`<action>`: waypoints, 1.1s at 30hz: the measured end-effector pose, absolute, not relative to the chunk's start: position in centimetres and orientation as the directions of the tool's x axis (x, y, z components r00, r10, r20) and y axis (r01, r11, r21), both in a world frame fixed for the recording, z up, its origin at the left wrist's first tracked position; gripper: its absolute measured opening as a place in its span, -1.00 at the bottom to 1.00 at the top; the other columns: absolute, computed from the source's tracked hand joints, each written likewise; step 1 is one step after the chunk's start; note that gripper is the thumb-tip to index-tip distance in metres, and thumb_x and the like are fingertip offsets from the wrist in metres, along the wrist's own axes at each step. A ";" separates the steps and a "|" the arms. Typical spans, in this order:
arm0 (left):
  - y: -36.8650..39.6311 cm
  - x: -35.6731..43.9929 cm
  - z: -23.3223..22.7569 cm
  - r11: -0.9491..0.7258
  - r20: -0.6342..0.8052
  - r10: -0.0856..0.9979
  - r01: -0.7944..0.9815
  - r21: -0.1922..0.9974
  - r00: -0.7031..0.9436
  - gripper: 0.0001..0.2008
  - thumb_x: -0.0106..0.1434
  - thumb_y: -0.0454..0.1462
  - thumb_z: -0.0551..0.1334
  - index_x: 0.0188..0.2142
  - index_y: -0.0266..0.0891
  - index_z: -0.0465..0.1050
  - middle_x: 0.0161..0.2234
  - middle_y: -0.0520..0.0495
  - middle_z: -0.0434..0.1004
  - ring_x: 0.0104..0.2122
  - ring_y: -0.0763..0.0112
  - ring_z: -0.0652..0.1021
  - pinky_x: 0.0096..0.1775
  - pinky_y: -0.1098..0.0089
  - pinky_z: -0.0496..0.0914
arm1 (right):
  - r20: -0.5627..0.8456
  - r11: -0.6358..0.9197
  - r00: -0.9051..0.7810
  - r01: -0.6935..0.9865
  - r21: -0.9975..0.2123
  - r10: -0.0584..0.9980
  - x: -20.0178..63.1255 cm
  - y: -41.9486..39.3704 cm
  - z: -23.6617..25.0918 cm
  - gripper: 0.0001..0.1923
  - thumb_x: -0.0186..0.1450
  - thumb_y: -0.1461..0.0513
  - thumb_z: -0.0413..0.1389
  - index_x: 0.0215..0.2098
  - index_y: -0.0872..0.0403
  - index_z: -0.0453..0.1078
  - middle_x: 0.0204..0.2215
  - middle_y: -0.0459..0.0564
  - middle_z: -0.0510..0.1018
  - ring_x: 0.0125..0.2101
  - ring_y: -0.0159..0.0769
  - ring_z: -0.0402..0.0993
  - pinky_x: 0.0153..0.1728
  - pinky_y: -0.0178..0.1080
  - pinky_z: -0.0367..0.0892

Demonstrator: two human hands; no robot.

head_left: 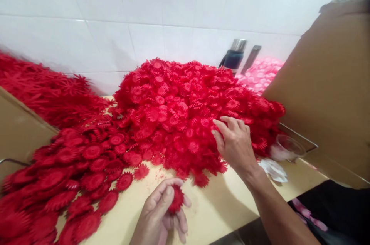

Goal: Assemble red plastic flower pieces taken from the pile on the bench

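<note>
Hands (235, 143) on unlabelled red flowers (185, 110)

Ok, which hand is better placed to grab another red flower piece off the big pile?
The right hand: its fingers already rest on the big pile of red flower pieces. The left hand is occupied, pinching a red flower piece above the table, apart from the pile.

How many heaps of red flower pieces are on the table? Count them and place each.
3. A big middle pile under the right hand, a flatter pile at front left, and a spiky pile at back left. More may lie hidden.
</note>
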State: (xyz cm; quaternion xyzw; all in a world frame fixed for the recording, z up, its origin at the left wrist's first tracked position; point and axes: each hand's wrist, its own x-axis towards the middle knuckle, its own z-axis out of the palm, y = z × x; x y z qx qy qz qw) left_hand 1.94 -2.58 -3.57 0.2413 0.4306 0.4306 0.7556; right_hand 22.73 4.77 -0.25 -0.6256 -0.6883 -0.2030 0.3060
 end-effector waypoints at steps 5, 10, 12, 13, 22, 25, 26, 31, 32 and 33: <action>-2.3 2.2 -4.1 0.490 -0.435 0.871 -0.438 0.753 0.228 -0.70 -0.03 -0.14 0.34 -0.40 -0.31 0.38 -0.61 -0.02 0.48 -0.78 0.54 0.36 -0.79 0.54 0.28 | 0.711 0.225 -0.080 0.968 -0.111 0.698 23.0 3.1 -1.1 -0.81 0.25 0.31 0.03 -0.20 0.10 0.43 -0.25 0.06 0.50 -0.24 -0.18 0.34 -0.21 -0.13 0.23; -2.2 2.9 -3.2 0.473 -0.416 0.881 -0.424 0.772 0.224 -0.70 0.00 -0.10 0.31 -0.48 -0.31 0.34 -0.70 0.04 0.42 -0.84 0.57 0.31 -0.83 0.58 0.20 | 0.621 0.473 -0.100 0.743 -0.473 0.778 20.1 0.1 -0.9 -0.83 0.27 0.32 0.00 -0.25 0.12 0.42 -0.35 0.03 0.48 -0.30 -0.29 0.37 -0.24 -0.24 0.28; -2.2 2.9 -3.0 0.466 -0.414 0.885 -0.406 0.786 0.214 -0.69 0.01 -0.08 0.30 -0.48 -0.30 0.34 -0.73 0.06 0.39 -0.85 0.57 0.31 -0.85 0.61 0.17 | 0.442 0.457 -0.173 0.561 -0.690 0.880 18.4 -1.1 -0.9 -0.86 0.27 0.29 0.01 -0.28 0.10 0.41 -0.39 -0.02 0.47 -0.35 -0.35 0.38 -0.32 -0.32 0.29; -2.2 2.9 -3.1 0.464 -0.413 0.886 -0.394 0.793 0.213 -0.68 0.02 -0.07 0.29 -0.49 -0.29 0.34 -0.74 0.07 0.38 -0.86 0.57 0.31 -0.85 0.62 0.15 | 0.338 0.401 -0.215 0.476 -0.783 0.916 17.5 -1.5 -1.0 -0.89 0.26 0.26 0.03 -0.30 0.09 0.40 -0.43 -0.06 0.46 -0.39 -0.38 0.38 -0.36 -0.34 0.28; -2.9 2.3 -4.3 0.492 -0.448 0.870 -0.290 0.821 0.207 -0.58 0.08 0.06 0.19 -0.55 -0.29 0.29 -0.79 0.09 0.31 -0.88 0.67 0.22 -0.85 0.69 -0.01 | -0.007 0.034 -0.331 0.118 -0.992 0.944 15.4 -2.2 -2.1 -0.89 0.20 0.27 0.09 -0.45 0.08 0.23 -0.61 -0.20 0.39 -0.59 -0.47 0.35 -0.52 -0.40 0.24; -3.1 2.3 -4.2 0.484 -0.405 0.868 -0.309 0.819 0.287 -0.64 0.09 0.01 0.21 -0.50 -0.27 0.29 -0.73 0.08 0.37 -0.85 0.67 0.25 -0.83 0.70 0.04 | -0.018 0.004 -0.278 0.079 -0.997 0.960 15.5 -2.4 -2.6 -0.83 0.25 0.19 0.04 -0.46 0.09 0.23 -0.66 -0.18 0.37 -0.63 -0.43 0.35 -0.56 -0.37 0.24; -3.2 2.3 -4.2 0.483 -0.390 0.866 -0.319 0.815 0.314 -0.67 0.08 -0.03 0.24 -0.47 -0.27 0.30 -0.71 0.08 0.39 -0.84 0.66 0.27 -0.82 0.69 0.07 | -0.013 0.007 -0.239 0.082 -0.997 0.971 15.6 -2.3 -2.8 -0.80 0.25 0.17 0.03 -0.48 0.10 0.24 -0.66 -0.17 0.36 -0.62 -0.43 0.34 -0.56 -0.37 0.23; -3.2 2.0 -4.1 0.478 -0.347 0.867 -0.399 0.783 0.358 -0.76 0.08 -0.15 0.27 -0.39 -0.28 0.35 -0.63 0.03 0.44 -0.77 0.58 0.36 -0.78 0.61 0.22 | 0.176 0.145 0.088 0.281 -0.949 0.981 17.6 -0.2 -2.6 -0.76 0.29 0.15 -0.04 -0.48 0.09 0.26 -0.63 -0.13 0.36 -0.60 -0.42 0.29 -0.56 -0.35 0.23; -3.1 1.9 -4.0 0.481 -0.345 0.866 -0.411 0.775 0.362 -0.77 0.08 -0.17 0.28 -0.36 -0.29 0.36 -0.59 0.00 0.47 -0.73 0.54 0.40 -0.75 0.58 0.28 | 0.286 0.201 0.140 0.433 -0.879 0.948 18.4 0.7 -2.3 -0.78 0.29 0.17 -0.04 -0.45 0.10 0.29 -0.61 -0.10 0.38 -0.58 -0.40 0.30 -0.53 -0.33 0.25; -3.0 1.9 -3.9 0.482 -0.345 0.866 -0.422 0.768 0.361 -0.78 0.08 -0.20 0.27 -0.33 -0.29 0.36 -0.54 -0.02 0.49 -0.69 0.51 0.43 -0.71 0.54 0.33 | 0.409 0.246 0.151 0.601 -0.761 0.900 19.2 1.5 -1.9 -0.80 0.29 0.18 -0.04 -0.41 0.10 0.33 -0.56 -0.06 0.42 -0.53 -0.36 0.33 -0.46 -0.29 0.28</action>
